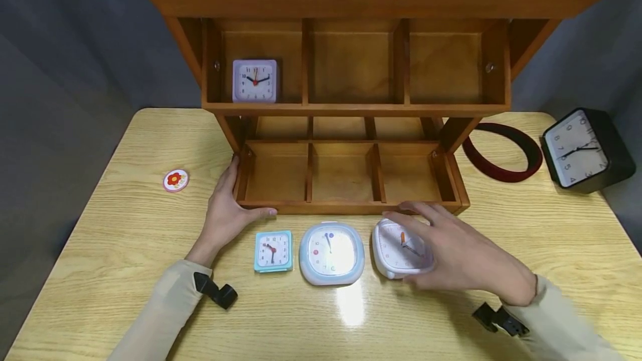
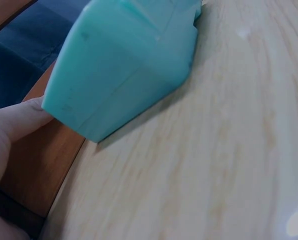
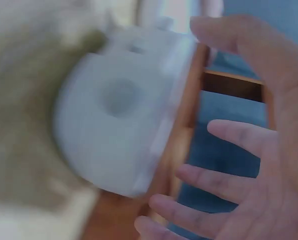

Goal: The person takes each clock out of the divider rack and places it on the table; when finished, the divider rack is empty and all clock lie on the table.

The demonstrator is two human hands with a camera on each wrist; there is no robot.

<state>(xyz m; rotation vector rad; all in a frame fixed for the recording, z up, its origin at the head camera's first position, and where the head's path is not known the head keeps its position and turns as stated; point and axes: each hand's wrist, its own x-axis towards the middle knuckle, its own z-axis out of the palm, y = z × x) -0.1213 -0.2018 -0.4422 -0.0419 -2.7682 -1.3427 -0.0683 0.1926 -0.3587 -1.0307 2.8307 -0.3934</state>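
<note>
In the head view my left hand (image 1: 228, 210) rests at the left front corner of the lowest tier of a wooden display rack (image 1: 351, 209), fingers along its side and thumb along its front. Close to that thumb stands a small turquoise alarm clock (image 1: 273, 251); its plain side (image 2: 124, 75) fills much of the left wrist view. My right hand (image 1: 458, 249) hovers around a white alarm clock (image 1: 396, 247), partly covering it. The right wrist view shows those fingers (image 3: 239, 135) spread beside the blurred clock (image 3: 119, 110). A pale blue oval clock (image 1: 332, 280) sits between the two.
A lilac square clock (image 1: 254, 81) stands in the middle tier's left compartment. On the table (image 1: 125, 272) lie a round flower badge (image 1: 176, 180) at left and a dark red headband (image 1: 533, 155) at right. A black alarm clock (image 1: 577, 149) leans near the right edge.
</note>
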